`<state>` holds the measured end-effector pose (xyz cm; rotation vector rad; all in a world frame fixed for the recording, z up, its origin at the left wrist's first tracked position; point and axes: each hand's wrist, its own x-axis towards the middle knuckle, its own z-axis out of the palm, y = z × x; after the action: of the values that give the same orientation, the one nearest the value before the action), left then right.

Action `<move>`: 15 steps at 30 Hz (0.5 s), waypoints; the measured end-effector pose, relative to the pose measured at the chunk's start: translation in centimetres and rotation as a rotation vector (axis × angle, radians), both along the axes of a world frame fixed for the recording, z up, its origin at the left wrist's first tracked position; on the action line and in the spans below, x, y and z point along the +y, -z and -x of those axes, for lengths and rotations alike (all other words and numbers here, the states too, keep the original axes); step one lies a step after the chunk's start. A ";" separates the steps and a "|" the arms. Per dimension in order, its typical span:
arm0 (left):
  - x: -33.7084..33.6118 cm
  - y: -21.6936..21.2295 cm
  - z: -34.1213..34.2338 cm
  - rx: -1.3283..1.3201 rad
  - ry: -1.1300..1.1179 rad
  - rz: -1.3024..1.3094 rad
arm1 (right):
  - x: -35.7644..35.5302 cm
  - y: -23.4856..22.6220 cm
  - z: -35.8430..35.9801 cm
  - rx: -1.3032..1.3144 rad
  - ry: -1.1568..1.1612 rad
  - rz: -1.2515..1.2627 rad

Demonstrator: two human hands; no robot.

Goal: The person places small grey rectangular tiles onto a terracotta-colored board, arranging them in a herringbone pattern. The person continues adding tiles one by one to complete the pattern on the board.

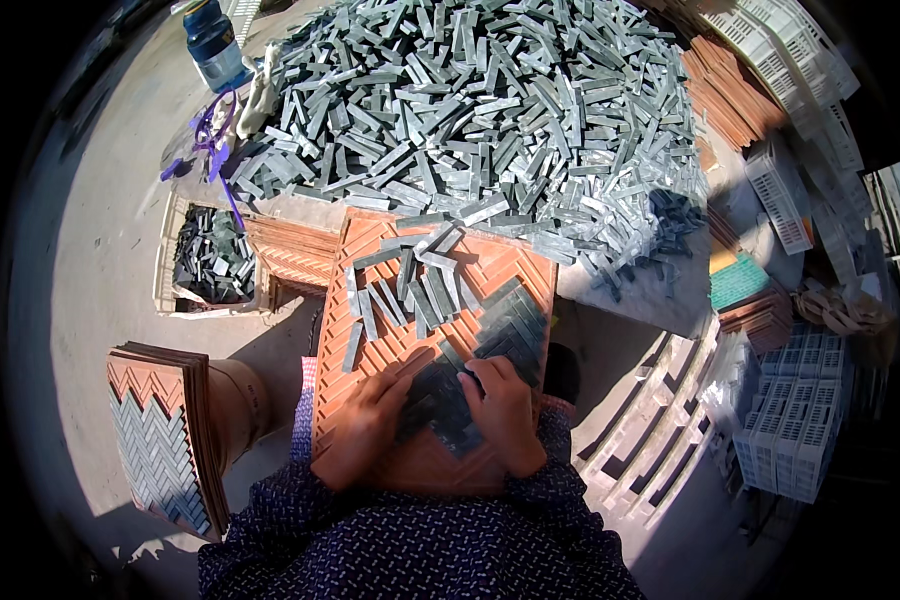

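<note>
An orange herringbone-grooved tray (pixel 375 232) lies across my lap and leans toward the table. Dark green-grey stone strips (pixel 510 318) fill part of its grooves in a zigzag pattern. Loose strips (pixel 420 285) lie jumbled on the tray's upper left. My left hand (pixel 370 415) rests on the tray at the left edge of the laid strips, fingers stretched out and holding nothing that shows. Bent over the laid strips, my right hand (pixel 505 405) has thumb and fingers closed on a dark stone strip (pixel 450 356), partly hidden by the fingers.
A large heap of stone strips (pixel 470 100) covers the table ahead. At left are a crate of dark pieces (pixel 215 255), stacked trays (pixel 160 440) and a blue bottle (pixel 215 45). A pallet (pixel 645 430) and white plastic baskets (pixel 795 410) stand at right.
</note>
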<state>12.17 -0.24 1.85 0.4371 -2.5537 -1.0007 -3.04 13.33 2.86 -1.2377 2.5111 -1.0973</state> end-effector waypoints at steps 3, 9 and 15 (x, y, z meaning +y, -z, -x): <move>-0.1 0.4 0.2 -0.020 0.032 0.032 | -0.4 0.5 -0.1 0.014 -0.005 0.008; -0.9 -0.8 1.2 -0.086 0.044 -0.009 | -0.4 0.3 1.2 0.024 -0.044 0.010; -3.7 -2.4 7.4 -0.056 -0.047 0.115 | -0.1 -1.8 1.3 -0.091 -0.006 0.046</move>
<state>4.77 -3.91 4.29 0.4978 -2.6217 -0.8314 -4.36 13.25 4.61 -1.1774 2.4273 -1.1883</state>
